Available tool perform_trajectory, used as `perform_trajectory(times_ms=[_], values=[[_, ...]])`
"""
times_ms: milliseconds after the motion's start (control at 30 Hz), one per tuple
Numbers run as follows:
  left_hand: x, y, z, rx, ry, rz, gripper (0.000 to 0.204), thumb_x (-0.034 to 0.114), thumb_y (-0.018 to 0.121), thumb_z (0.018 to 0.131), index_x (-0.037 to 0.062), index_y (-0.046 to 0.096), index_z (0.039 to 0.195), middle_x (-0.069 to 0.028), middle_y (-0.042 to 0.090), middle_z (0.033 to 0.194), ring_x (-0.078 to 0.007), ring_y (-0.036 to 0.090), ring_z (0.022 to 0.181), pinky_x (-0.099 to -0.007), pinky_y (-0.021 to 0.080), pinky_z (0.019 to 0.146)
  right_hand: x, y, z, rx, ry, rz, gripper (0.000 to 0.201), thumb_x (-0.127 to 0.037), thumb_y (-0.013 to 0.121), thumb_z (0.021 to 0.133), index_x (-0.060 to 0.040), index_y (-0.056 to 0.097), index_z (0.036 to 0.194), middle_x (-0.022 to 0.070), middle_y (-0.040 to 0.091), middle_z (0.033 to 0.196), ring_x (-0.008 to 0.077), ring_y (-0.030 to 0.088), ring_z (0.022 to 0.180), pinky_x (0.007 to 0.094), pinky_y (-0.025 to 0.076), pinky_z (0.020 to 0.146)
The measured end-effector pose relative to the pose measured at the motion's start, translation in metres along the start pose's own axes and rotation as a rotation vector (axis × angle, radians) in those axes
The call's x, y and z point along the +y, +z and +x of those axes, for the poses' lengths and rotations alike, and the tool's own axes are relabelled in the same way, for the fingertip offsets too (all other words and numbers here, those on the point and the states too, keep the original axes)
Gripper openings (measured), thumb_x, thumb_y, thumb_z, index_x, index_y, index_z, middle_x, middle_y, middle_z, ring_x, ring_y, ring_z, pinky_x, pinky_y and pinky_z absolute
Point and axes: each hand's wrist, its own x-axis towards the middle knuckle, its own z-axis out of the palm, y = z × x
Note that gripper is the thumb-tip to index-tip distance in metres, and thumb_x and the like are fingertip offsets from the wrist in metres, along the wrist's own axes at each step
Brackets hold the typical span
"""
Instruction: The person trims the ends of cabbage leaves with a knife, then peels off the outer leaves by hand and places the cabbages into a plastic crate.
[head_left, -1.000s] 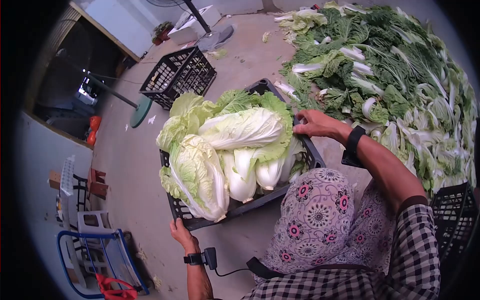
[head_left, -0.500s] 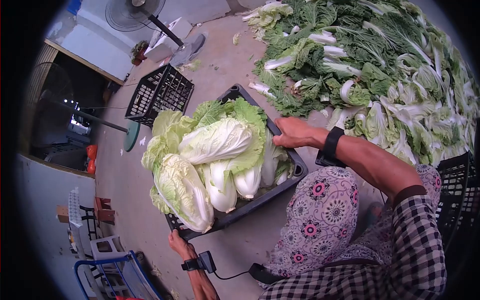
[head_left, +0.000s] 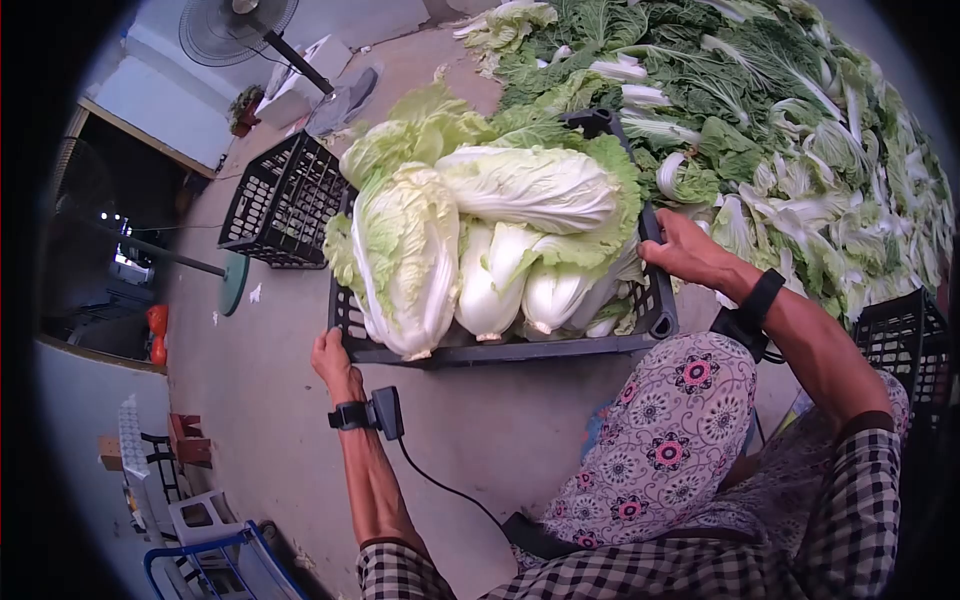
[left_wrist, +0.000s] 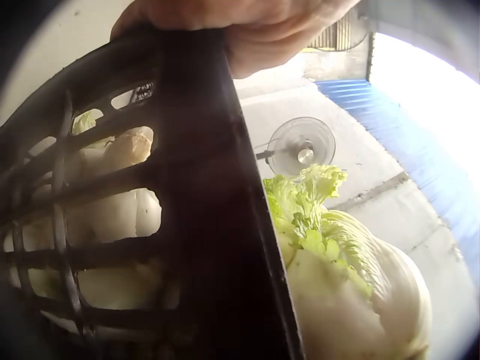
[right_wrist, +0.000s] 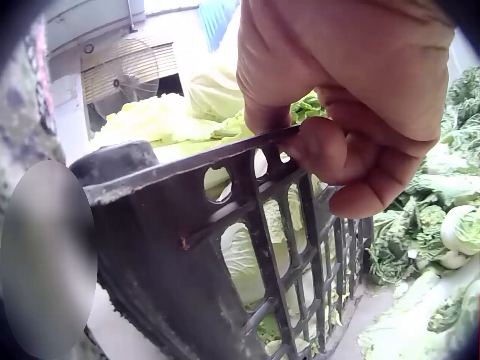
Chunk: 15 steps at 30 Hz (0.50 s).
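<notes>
Several Chinese cabbages (head_left: 540, 190) with pale stems and green leaf edges are heaped above the rim of a black plastic crate (head_left: 540, 348). My left hand (head_left: 335, 362) grips the crate's near left corner. In the left wrist view that hand (left_wrist: 255, 26) lies over the rim, with its fingertips partly hidden. On the opposite side, my right hand (head_left: 690, 248) holds the right rim. Close up in the right wrist view, its curled fingers (right_wrist: 360, 206) hook round the slotted wall, with the thumb on the inner side.
A large pile of loose cabbage leaves (head_left: 780, 150) covers the floor at the right. Another black crate (head_left: 285, 200) stands at the left, near a fan base (head_left: 233, 284). One more black crate (head_left: 905, 335) is at far right. A blue-framed trolley (head_left: 215, 560) stands lower left.
The loaded crate has shifted right and farther from me, toward the leaf pile, both hands moving with it. Its near edge now lies more level in the head view, which has turned.
</notes>
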Motion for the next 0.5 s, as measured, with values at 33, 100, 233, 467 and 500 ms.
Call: perform_trajectory(times_ms=[33,100,233,467,500], values=[[0.004,0.015,0.006,-0.063,0.0,-0.02,0.015,0.005,0.058,0.078,-0.0033,0.061,0.09,-0.0063,0.062,0.076,-0.0139,0.057,0.066,-0.0261,0.045,0.06,0.0,-0.004,-0.006,0.044,0.036,-0.042,0.041,-0.028,0.057,0.074,0.0073,0.052,0.095,0.016,0.058,0.082,0.0244,0.056,0.075,0.035,0.045,0.069],[0.003,0.042,0.019,-0.094,0.016,-0.114,0.014,0.007,0.058,0.079,-0.0027,0.062,0.088,-0.0058,0.063,0.076,-0.0135,0.057,0.064,-0.0252,0.044,0.06,-0.005,-0.011,-0.021,0.017,0.078,-0.011,0.041,-0.027,0.058,0.079,0.0062,0.05,0.102,0.0084,0.056,0.084,0.0149,0.052,0.074,0.0293,0.045,0.066],[0.003,0.048,0.038,-0.195,0.124,0.039,0.019,0.01,0.059,0.08,-0.003,0.063,0.092,-0.0044,0.062,0.077,-0.0118,0.055,0.066,-0.0244,0.043,0.061,-0.022,-0.029,-0.063,-0.124,0.178,0.049,0.044,-0.031,0.06,0.082,0.0058,0.052,0.104,0.0098,0.059,0.079,0.0166,0.056,0.07,0.0301,0.047,0.062],[-0.008,0.043,0.038,-0.038,0.488,0.287,0.034,0.014,0.061,0.081,-0.0037,0.056,0.11,-0.0092,0.06,0.1,-0.0176,0.056,0.088,-0.0289,0.045,0.08,-0.02,-0.118,-0.172,0.034,0.238,-0.223,0.048,-0.034,0.062,0.081,0.004,0.051,0.108,0.0093,0.059,0.075,0.0158,0.057,0.067,0.03,0.047,0.061],[0.003,0.041,0.026,0.065,0.635,0.396,0.034,0.012,0.059,0.082,-0.0032,0.055,0.112,-0.0108,0.059,0.103,-0.0203,0.057,0.092,-0.0304,0.044,0.084,-0.026,-0.13,-0.187,0.074,0.237,-0.25,0.049,-0.035,0.062,0.081,0.0039,0.051,0.108,0.0095,0.059,0.075,0.0157,0.057,0.068,0.03,0.046,0.062]])
